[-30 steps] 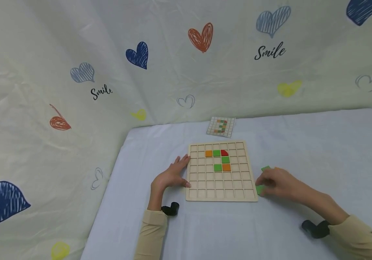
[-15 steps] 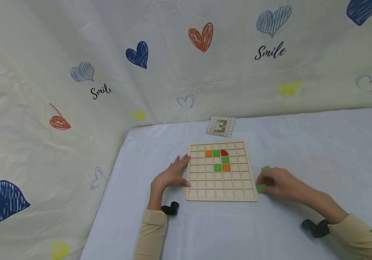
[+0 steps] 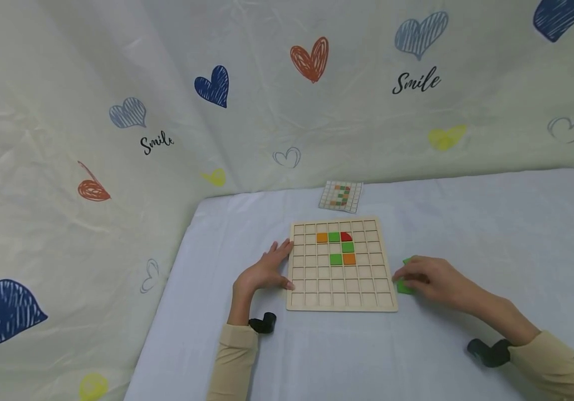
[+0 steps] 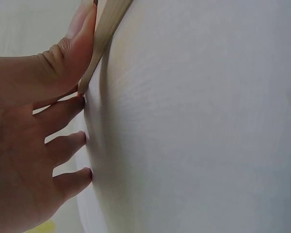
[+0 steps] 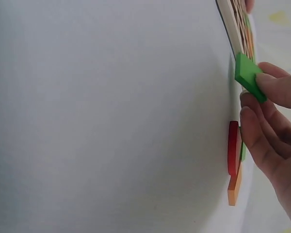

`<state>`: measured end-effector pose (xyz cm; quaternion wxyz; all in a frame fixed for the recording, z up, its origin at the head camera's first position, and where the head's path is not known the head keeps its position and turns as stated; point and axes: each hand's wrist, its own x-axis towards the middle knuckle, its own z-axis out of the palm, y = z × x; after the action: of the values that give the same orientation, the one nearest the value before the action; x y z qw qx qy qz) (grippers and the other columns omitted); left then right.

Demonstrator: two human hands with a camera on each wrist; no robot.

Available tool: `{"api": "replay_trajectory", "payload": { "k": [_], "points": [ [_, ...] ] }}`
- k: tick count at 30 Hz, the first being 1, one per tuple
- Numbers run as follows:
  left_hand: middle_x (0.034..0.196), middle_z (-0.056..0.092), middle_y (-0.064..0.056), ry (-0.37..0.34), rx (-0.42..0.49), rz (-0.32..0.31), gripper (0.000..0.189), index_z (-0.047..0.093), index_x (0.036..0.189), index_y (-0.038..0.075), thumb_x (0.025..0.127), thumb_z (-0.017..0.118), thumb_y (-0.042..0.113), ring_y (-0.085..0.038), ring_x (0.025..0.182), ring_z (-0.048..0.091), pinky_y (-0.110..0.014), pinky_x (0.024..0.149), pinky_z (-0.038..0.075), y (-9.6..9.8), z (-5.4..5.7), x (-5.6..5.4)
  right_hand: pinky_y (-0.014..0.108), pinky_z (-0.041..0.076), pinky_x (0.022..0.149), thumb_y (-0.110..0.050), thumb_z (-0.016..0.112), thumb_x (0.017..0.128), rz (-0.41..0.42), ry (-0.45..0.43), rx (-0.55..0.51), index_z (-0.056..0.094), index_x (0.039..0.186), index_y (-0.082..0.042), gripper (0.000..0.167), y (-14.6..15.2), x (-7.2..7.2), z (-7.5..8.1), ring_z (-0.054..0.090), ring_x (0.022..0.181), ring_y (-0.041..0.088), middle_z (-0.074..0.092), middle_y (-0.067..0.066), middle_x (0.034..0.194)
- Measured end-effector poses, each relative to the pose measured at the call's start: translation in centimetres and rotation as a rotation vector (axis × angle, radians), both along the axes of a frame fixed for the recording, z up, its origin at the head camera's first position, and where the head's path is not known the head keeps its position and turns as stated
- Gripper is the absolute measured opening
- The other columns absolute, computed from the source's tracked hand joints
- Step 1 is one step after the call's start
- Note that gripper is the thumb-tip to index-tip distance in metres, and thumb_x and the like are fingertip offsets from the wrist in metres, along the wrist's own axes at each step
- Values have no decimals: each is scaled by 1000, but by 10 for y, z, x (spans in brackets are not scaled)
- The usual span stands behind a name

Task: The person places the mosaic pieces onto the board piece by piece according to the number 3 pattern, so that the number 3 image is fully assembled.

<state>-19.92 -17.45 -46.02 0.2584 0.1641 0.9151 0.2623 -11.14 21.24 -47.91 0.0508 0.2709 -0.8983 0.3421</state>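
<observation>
A wooden grid board (image 3: 312,301) lies on the white cloth, with orange, green and red tiles in its upper cells. One of them is a red rounded tile (image 3: 346,236). My left hand (image 3: 261,273) rests against the board's left edge, fingers spread and thumb (image 4: 77,46) on the rim. Just off the right edge, my right hand (image 3: 429,281) pinches a square green tile (image 5: 248,76) between thumb and fingers, tilted in the right wrist view. Below those fingers lie a loose red tile (image 5: 233,148), an orange tile (image 5: 234,187) and a partly hidden green tile (image 5: 243,145).
Behind the board lies a small card (image 3: 341,196) printed with a coloured grid pattern. A hanging cloth (image 3: 246,139) with hearts borders the table's far and left sides. Black wrist-worn devices (image 3: 489,352) sit below both hands.
My right hand has shifted slightly, its fingers moving on the green tile. The orange tile glimpsed behind it is now hidden in the head view. My left hand and the board stay put.
</observation>
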Motion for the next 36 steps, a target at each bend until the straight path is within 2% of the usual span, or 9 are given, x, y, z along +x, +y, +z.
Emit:
{"api": "replay_trajectory", "payload": {
  "k": [5, 7, 12, 15, 24, 29, 36],
  "points": [
    [174, 13, 0, 6, -17, -1, 111, 20, 166, 16, 79, 89, 13, -28, 162, 0, -53, 131, 9, 0, -2, -1, 18, 51, 61, 7, 83, 75, -19, 59, -16, 79, 97, -14, 31, 2, -1, 0, 53, 75, -7, 71, -13, 86],
    [174, 13, 1, 5, -23, 0, 111, 20, 166, 17, 79, 89, 13, -27, 162, 0, -52, 131, 9, 0, -2, 0, 19, 54, 64, 7, 83, 75, -35, 34, -18, 79, 98, -14, 31, 3, -1, 2, 57, 76, -6, 72, -13, 87],
    [174, 15, -1, 6, -14, 3, 110, 22, 166, 14, 78, 89, 13, -29, 162, 1, -54, 130, 9, -1, -1, 0, 21, 59, 72, 1, 82, 81, -87, -123, -9, 78, 103, -13, 26, 2, -2, 9, 65, 81, 1, 75, -7, 97],
    [174, 14, -2, 6, -8, 3, 110, 22, 166, 14, 78, 89, 13, -29, 161, 1, -54, 130, 9, -1, -1, 0, 21, 60, 75, -1, 82, 83, -102, -178, -21, 78, 105, -13, 26, 0, -3, 10, 68, 82, 5, 77, -3, 102],
    [174, 14, -1, 9, -11, -6, 111, 21, 166, 14, 78, 89, 13, -29, 161, 1, -52, 131, 8, -1, -4, -2, 19, 58, 72, -6, 84, 81, -116, -233, -41, 77, 111, -9, 31, -10, -6, 10, 66, 81, -1, 77, -1, 102],
    [174, 13, -2, 2, -10, -3, 110, 21, 166, 13, 78, 89, 13, -29, 161, 0, -52, 131, 7, -1, -3, -1, 19, 58, 72, -9, 85, 82, -118, -264, -56, 77, 111, -10, 30, -16, -10, 11, 68, 81, 1, 77, -2, 101],
    [174, 12, -3, 14, -17, -26, 110, 19, 166, 12, 80, 88, 14, -29, 161, -1, -50, 131, 6, -2, -3, -1, 19, 59, 74, -5, 83, 83, -95, -257, -63, 77, 110, -9, 29, -26, -16, 9, 68, 83, 3, 76, -2, 102]
  ]
}}
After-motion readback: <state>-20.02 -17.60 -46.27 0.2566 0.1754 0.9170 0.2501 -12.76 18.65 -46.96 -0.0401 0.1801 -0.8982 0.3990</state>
